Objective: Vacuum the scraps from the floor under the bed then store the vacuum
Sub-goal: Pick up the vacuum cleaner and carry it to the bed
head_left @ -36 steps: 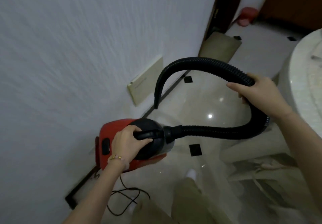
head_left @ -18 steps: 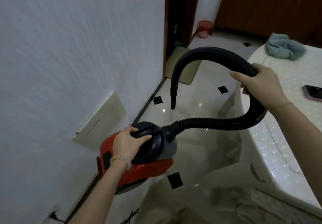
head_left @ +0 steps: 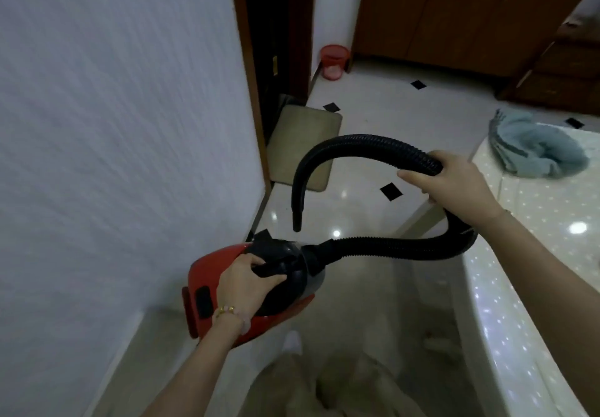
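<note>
**Vacuum carried off the floor, hose looped up in the other hand**

The vacuum (head_left: 246, 290), a small red canister with a black top, hung in the lower centre of the head view, clear of the tiled floor (head_left: 350, 208) and close beside the white wall (head_left: 113, 124) that filled the left of the frame. The left hand (head_left: 246, 286) was closed around the black carry handle on top of the body, which put the weight straight below the wrist and kept the canister level.

The black ribbed hose (head_left: 373, 247) ran right from the canister's front, curved up and arched back over towards centre frame. The right hand (head_left: 454, 182) was wrapped around the hose near the top of that arch, at right of centre. Held there, the loop stayed gathered and the nozzle end (head_left: 297, 218) pointed down, hanging free above the tiles rather than dragging.

The edge of the bed (head_left: 519, 286), with a spotted white cover, ran down the right side; a blue cloth (head_left: 535, 153) lay on it at upper right. A beige mat (head_left: 302, 147) sat by the dark doorway at upper centre, with a red basket (head_left: 334, 61) beyond.

Judging by the lifted machine, this looked like carrying it towards storage, not suction work.
</note>
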Tool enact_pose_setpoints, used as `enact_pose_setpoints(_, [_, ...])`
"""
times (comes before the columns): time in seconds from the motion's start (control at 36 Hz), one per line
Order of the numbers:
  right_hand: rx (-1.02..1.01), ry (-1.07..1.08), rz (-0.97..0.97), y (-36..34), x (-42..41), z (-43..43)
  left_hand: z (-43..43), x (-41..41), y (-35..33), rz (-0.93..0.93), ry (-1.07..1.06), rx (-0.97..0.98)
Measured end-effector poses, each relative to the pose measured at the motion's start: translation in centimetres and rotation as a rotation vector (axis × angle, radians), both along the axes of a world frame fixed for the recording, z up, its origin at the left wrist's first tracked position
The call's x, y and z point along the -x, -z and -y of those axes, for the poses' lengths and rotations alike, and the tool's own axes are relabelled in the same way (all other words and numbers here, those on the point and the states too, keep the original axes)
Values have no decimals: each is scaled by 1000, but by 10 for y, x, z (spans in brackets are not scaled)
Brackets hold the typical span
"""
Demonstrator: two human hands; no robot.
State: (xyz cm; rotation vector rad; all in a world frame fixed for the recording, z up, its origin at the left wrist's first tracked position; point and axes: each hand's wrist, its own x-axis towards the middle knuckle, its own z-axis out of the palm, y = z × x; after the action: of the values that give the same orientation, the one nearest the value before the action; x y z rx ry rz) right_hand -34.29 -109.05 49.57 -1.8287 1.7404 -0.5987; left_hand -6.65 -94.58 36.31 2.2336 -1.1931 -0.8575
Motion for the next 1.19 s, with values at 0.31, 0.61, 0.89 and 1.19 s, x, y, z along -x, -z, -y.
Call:
enact_pose_setpoints(0.31, [-8, 184, 166, 16, 29, 188, 219, -5, -9, 26, 123, 32])
enact_pose_setpoints(0.61, [-8, 216, 159, 12, 75, 415, 446, 35, -1, -28, 106, 7])
enact_pose_setpoints(0.89, [37, 341, 237, 16, 139, 575, 646, 86, 0, -44, 161, 1])
enact_pose_setpoints(1.19, [-77, 269, 144, 31, 178, 779, 844, 140, 32, -83, 170, -55])
